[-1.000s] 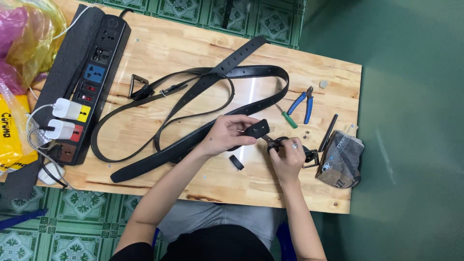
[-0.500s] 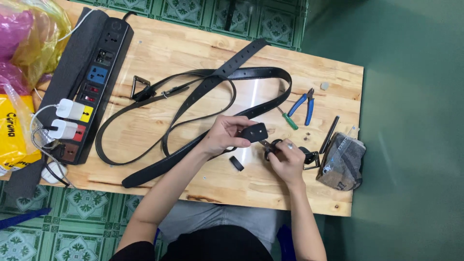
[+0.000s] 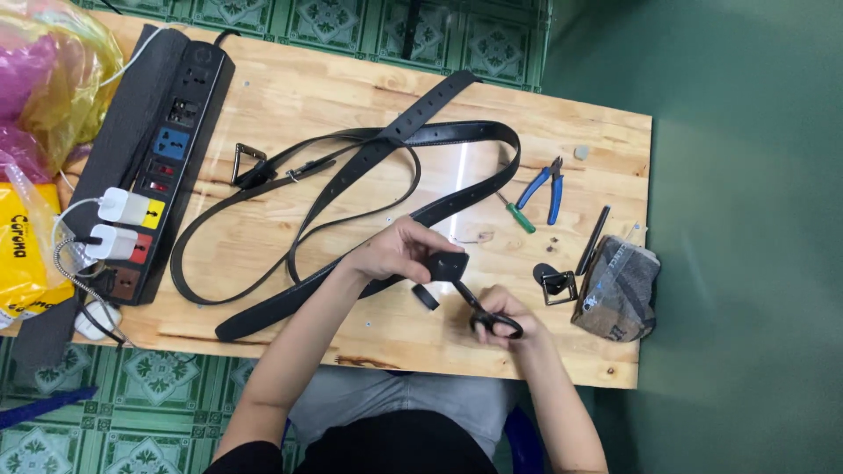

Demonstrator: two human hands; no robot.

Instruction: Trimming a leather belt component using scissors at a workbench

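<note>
Scissors (image 3: 488, 312) with black handles, gripped by the right hand (image 3: 507, 318), meet the black belt end (image 3: 446, 265) pinched in the left hand (image 3: 397, 253).

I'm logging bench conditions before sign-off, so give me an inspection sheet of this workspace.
Surface: wooden table, partly covered.
Job's things: black belt end pinched in the left hand; black scissors in the right hand, blades at the belt end.
Clutter: long black belts, blue pliers, green screwdriver, metal buckle, grey pouch, plastic bags.
Grippers: both hands closed on their items.
Cables: power strip with two white plugs; cords trail off the table's left edge.
Surroundings: green floor, patterned tiles.
</note>
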